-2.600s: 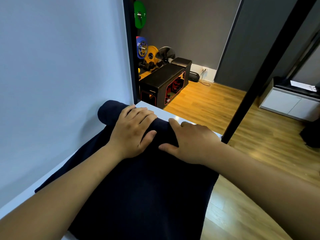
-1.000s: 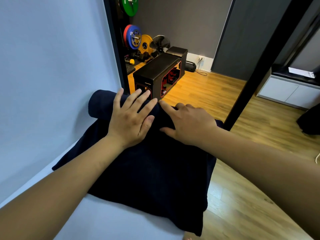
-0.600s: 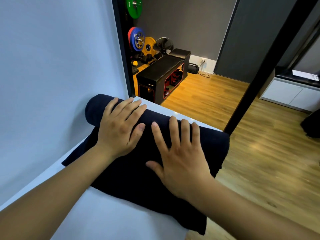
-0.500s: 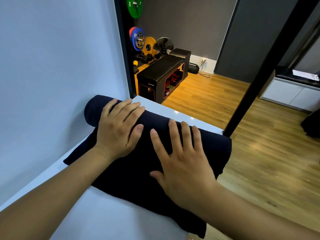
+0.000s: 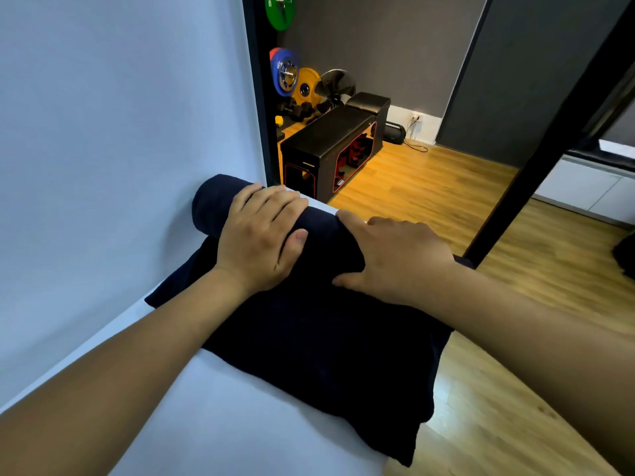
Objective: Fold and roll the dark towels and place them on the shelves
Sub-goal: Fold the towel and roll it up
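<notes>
**Dark Towel Roll: Current State and Failure Risks**

**Head view.** The dark towel [image 5: 309,345] lies on the white counter [image 5: 223,427]. Its far end is wound into a roll [image 5: 213,204] just beside the pale wall [image 5: 120,132]; we cannot tell whether the two touch. The unrolled part lies flat toward us, and its right edge hangs past the counter edge above the wooden floor [image 5: 515,235].

The left hand [image 5: 261,242] grasps the roll, with the fingers curved over the top and the thumb on the near side. The right hand [image 5: 395,255] grasps the roll close beside it, with the fingers wrapped over the far side and the thumb low on the near face. Its fingertips are hidden. The right forearm covers the roll's right end, near a black post [image 5: 549,132].

We judge the rolling step partly done, since a good share of flat cloth remains.

**Risks from here:**

1. **Coned roll.** If one hand drives faster than the other, the layers may shift sideways. Friction at the wall end could have the same effect.
2. **Loose core.** If either grasp slackens during a re-grip, the wound layers may spring open.
3. **Slide-off.** The overhanging right edge may drag the cloth toward the floor as the flat part shortens.
4. **Snagging.** The hidden right end may catch on the post.
</notes>
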Demonstrator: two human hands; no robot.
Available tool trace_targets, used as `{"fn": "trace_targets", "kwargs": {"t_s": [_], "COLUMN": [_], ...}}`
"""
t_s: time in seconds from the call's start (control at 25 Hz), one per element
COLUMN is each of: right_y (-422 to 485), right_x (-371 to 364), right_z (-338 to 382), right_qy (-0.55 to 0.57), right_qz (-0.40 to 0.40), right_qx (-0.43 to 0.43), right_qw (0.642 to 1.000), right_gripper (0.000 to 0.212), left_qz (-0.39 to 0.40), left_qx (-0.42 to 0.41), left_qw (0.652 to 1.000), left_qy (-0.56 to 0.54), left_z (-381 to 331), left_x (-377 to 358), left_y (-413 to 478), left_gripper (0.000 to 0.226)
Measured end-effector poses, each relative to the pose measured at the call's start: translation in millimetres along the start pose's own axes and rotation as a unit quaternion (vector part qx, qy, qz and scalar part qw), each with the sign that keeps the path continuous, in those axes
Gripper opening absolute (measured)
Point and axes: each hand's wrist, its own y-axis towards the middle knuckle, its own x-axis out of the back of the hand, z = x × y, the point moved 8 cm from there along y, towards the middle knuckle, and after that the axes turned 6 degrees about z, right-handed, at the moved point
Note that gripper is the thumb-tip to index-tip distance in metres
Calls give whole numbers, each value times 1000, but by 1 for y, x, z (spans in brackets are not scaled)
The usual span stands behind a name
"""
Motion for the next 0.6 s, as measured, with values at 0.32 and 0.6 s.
{"fn": "trace_targets", "kwargs": {"t_s": [0.32,0.6], "right_y": [0,-57], "right_x": [-1,-18], "right_z": [9,67], "right_qy": [-93,-119], "right_qz": [-102,-39], "right_qx": [-39,-42], "right_qw": [990,991], "right_gripper": [82,82], "left_qz": [61,46], "left_qx": [-12,-56], "left_qw": [998,997], "left_qy": [10,14], "left_z": [5,-10], "left_x": [-12,16], "left_y": [14,-13], "left_gripper": [54,59]}}
